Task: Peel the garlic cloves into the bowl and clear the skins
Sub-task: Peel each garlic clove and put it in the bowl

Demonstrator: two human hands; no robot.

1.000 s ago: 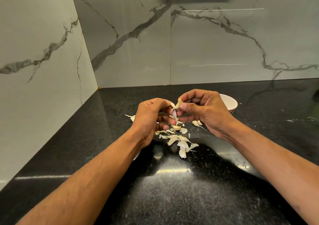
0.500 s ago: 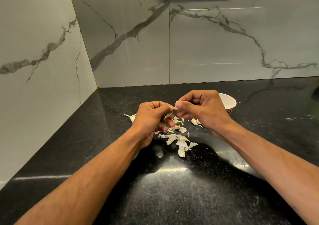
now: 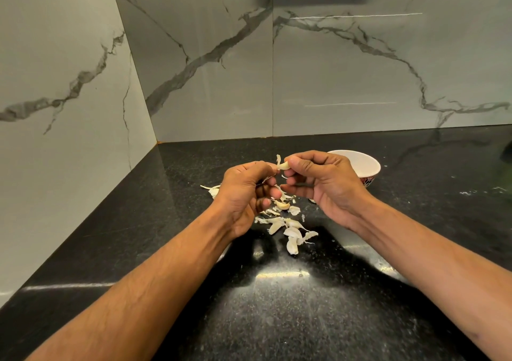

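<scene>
Your right hand (image 3: 327, 183) pinches a garlic clove (image 3: 283, 166) between thumb and forefinger, held up in the air between your two hands. Your left hand (image 3: 245, 191) has its fingers (image 3: 273, 193) curled in close to the clove; it seems to be gripping a dark, thin tool, perhaps a small knife, but the view is too cramped to be sure.

Half a second ago the clove was nearly hidden between your fingertips. Now it has risen a little and shows more plainly, and a flap of skin (image 3: 278, 158) stands up from its far end, pulled away from the flesh. A second ago the clove pointed upright in the same pinch, so you have turned it while working the skin loose.

That suggests this clove is close to bare: the flap looks ready to come off with one more pull. Loose skins and cloves (image 3: 291, 232) lie scattered on the tabletop (image 3: 277, 319) right below your hands, and one more scrap (image 3: 212, 190) sits just left of your left hand. The bowl (image 3: 365, 165) stands behind your right hand, near it, half covered by it; you cannot see what is inside.

So the peeling is well under way, several pieces on the tabletop look unpeeled, and none of the skins has been cleared.
</scene>
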